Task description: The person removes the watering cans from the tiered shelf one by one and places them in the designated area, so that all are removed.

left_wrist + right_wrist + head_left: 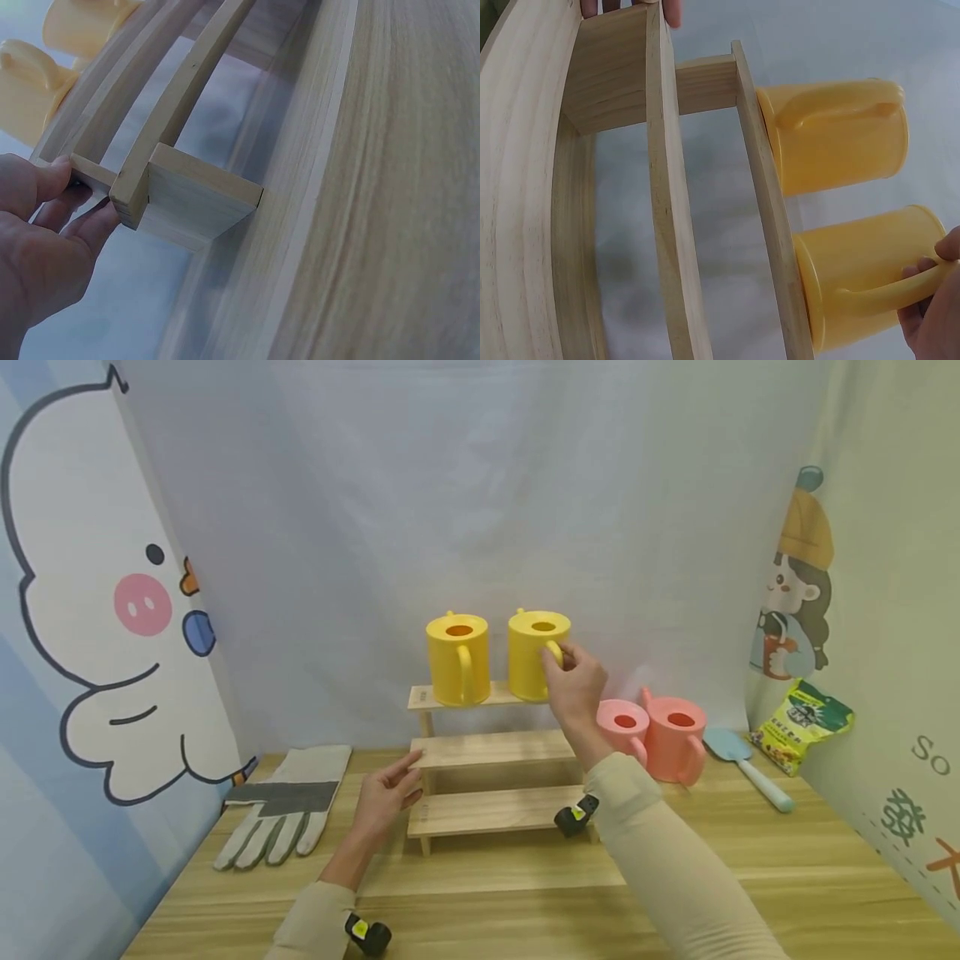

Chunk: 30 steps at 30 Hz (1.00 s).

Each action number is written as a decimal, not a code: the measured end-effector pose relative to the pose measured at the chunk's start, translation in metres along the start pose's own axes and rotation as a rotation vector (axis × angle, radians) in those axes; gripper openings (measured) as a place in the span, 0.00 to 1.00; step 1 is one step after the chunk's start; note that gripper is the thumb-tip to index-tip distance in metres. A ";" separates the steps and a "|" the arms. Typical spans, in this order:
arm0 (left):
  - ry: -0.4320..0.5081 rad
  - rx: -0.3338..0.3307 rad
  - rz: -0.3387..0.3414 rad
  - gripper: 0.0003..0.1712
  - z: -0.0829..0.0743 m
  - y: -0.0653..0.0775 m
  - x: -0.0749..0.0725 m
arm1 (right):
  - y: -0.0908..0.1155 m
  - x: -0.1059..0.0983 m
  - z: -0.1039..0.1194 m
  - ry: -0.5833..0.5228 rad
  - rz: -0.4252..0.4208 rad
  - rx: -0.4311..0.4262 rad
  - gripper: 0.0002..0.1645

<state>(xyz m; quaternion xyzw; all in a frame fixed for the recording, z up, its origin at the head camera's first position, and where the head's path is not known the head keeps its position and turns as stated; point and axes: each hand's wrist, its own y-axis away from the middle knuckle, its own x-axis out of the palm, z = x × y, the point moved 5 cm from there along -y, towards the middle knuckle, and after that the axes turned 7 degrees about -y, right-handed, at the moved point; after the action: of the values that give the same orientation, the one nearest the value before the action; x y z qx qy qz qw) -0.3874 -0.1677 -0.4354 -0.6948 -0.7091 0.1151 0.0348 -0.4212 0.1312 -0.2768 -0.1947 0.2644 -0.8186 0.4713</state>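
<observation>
Two yellow watering cans stand side by side on the top tier of a three-tier wooden shelf (491,749). My right hand (576,681) pinches the handle of the right yellow watering can (527,656), whose base meets the top board in the right wrist view. The left yellow watering can (444,664) is untouched, its handle facing me. At the shelf's left end, my left hand (384,797) grips the edge of the middle board. In the left wrist view, its thumb lies on top and its fingers (94,225) are underneath.
Right of the shelf stand two pink watering cans (663,752), the nearer one partly behind my right arm. Farther right lie a blue trowel (753,772) and a green snack bag (801,727) against the wall. A work glove (300,802) lies on the table at the left.
</observation>
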 end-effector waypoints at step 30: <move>0.017 -0.026 0.001 0.23 0.000 0.000 0.000 | -0.002 -0.011 -0.002 -0.037 -0.046 0.156 0.13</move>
<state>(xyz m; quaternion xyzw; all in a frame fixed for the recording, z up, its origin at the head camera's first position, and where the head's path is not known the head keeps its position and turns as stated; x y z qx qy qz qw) -0.3872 -0.1680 -0.4359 -0.6965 -0.7098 0.1000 0.0318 -0.4184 0.1416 -0.2779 -0.1786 0.1866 -0.8436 0.4707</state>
